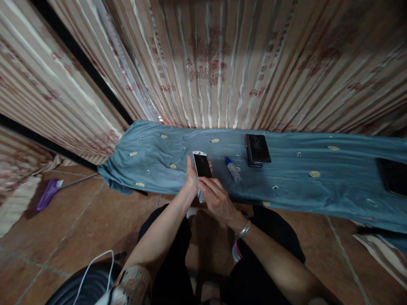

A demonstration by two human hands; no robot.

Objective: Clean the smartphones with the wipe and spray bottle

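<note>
A white phone [202,164] with a dark screen, which shows a crack-like line, rests in my left hand [190,177]. That hand is closed around the phone from the left and beneath, with fingertips showing at its right edge. My right hand [216,199] is bent over the phone's lower end, fingers together, pinching a light grey cloth-like piece [201,196]. Most of that piece is hidden under the fingers. To the right of the phone, a clear spray bottle with a blue cap [233,170] lies on its side on the blue-green cloth cover [292,190].
A stack of dark phones or tablets [258,149] lies right of the bottle. Another dark device [392,176] sits at the far right. Patterned curtains [206,63] hang behind the table. A purple broom [47,195] and a black round object with a white cable [85,284] are on the left.
</note>
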